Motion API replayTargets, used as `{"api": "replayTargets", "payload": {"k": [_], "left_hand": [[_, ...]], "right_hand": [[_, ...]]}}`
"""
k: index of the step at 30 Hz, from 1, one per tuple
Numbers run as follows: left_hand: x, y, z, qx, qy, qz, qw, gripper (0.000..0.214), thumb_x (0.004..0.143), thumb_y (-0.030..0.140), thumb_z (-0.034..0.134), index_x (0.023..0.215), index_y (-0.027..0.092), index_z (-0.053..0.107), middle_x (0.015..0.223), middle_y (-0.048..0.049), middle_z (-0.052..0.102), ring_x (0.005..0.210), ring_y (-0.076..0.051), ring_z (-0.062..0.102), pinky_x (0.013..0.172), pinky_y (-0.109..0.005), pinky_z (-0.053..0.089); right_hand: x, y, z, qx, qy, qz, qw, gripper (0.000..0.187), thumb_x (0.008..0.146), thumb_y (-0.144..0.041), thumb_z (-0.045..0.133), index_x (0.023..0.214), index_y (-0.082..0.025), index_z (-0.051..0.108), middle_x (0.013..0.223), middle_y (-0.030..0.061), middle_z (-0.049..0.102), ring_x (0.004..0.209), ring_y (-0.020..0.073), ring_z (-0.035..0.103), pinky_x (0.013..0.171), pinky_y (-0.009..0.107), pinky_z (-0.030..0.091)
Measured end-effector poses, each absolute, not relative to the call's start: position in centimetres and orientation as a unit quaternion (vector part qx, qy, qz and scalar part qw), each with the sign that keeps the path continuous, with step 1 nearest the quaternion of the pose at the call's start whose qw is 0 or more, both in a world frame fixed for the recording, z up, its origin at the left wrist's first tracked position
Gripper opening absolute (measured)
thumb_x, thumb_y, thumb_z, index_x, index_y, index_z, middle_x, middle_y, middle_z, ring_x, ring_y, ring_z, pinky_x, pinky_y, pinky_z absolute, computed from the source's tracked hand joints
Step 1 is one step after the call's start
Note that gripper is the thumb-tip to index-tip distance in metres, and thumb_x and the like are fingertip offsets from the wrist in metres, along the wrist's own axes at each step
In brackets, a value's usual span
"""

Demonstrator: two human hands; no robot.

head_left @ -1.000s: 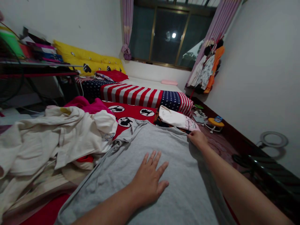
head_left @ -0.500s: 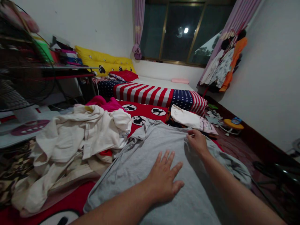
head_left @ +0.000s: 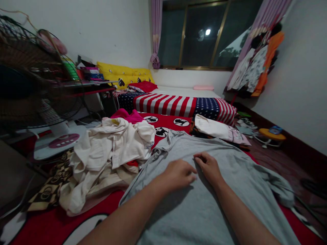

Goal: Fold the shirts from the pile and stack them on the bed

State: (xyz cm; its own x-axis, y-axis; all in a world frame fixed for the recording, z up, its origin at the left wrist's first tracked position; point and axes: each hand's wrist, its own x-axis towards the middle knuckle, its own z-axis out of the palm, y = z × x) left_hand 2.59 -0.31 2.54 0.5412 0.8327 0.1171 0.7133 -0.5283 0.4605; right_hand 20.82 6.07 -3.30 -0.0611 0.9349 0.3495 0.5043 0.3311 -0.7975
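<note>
A red cloth with white roundels carries a spread grey shirt. From the shirt's middle, a cream clothes heap lies at ten o'clock, a folded stack between twelve and one.

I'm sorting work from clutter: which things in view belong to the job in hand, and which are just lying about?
In the job:
grey fabric shirt, spread below the left hand and right hand
red cloth with round black-and-white prints, under it
possibly the cream fabric heap and folded white garment

Apparently just lying about:
white-based electric fan
long yellow cushion
round yellow stool
</note>
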Motion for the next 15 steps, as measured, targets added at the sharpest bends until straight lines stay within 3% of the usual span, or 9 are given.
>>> {"api": "replayTargets", "payload": {"k": [2, 4, 8, 12, 15], "left_hand": [[-0.3, 0.9, 4.9, 0.772, 0.583, 0.222, 0.126, 0.030, 0.089, 0.035, 0.050, 0.111, 0.024, 0.069, 0.095, -0.0046, 0.073, 0.086, -0.021, 0.067, 0.080, -0.032, 0.051], [-3.5, 1.9, 6.4, 0.720, 0.640, 0.266, 0.016, 0.031, 0.085, 0.021, 0.052, 0.112, 0.023, 0.068, 0.102, -0.0051, 0.071, 0.094, -0.021, 0.065, 0.084, -0.032, 0.049], [-8.0, 2.2, 5.7, 0.723, 0.663, 0.175, -0.085, 0.036, 0.075, 0.013, 0.059, 0.108, 0.022, 0.070, 0.117, -0.0084, 0.064, 0.112, -0.025, 0.055, 0.096, -0.035, 0.045], [-9.4, 0.7, 3.3, 0.726, 0.649, 0.132, -0.185, 0.045, 0.073, 0.024, 0.065, 0.118, 0.027, 0.064, 0.149, -0.0086, 0.037, 0.133, -0.034, 0.034, 0.109, -0.053, 0.027], [-10.1, 0.0, 2.9, 0.706, 0.660, 0.126, -0.225, 0.051, 0.076, 0.028, 0.063, 0.126, 0.032, 0.057, 0.155, -0.0069, 0.025, 0.137, -0.037, 0.024, 0.106, -0.065, 0.020]], "right_hand": [[20.7, 6.1, -3.3, -0.522, -0.693, 0.236, 0.437, 0.023, 0.074, -0.033, 0.053, 0.081, -0.017, 0.068, 0.080, 0.0060, 0.068, 0.076, 0.0207, 0.062, 0.074, 0.033, 0.046], [20.7, 6.1, -3.4, -0.522, -0.695, 0.234, 0.436, 0.023, 0.074, -0.032, 0.053, 0.081, -0.017, 0.069, 0.081, 0.0058, 0.069, 0.077, 0.0206, 0.062, 0.074, 0.033, 0.047], [20.7, 6.2, -3.4, -0.526, -0.694, 0.232, 0.434, 0.022, 0.074, -0.031, 0.053, 0.081, -0.018, 0.069, 0.081, 0.0056, 0.070, 0.077, 0.0205, 0.063, 0.074, 0.032, 0.047], [20.6, 6.2, -3.3, -0.525, -0.691, 0.235, 0.437, 0.021, 0.074, -0.030, 0.053, 0.080, -0.018, 0.069, 0.080, 0.0050, 0.070, 0.076, 0.0200, 0.063, 0.074, 0.032, 0.047], [20.5, 6.1, -3.1, -0.525, -0.691, 0.235, 0.438, 0.020, 0.074, -0.030, 0.053, 0.080, -0.019, 0.069, 0.080, 0.0049, 0.070, 0.076, 0.0197, 0.063, 0.074, 0.032, 0.047]]}}
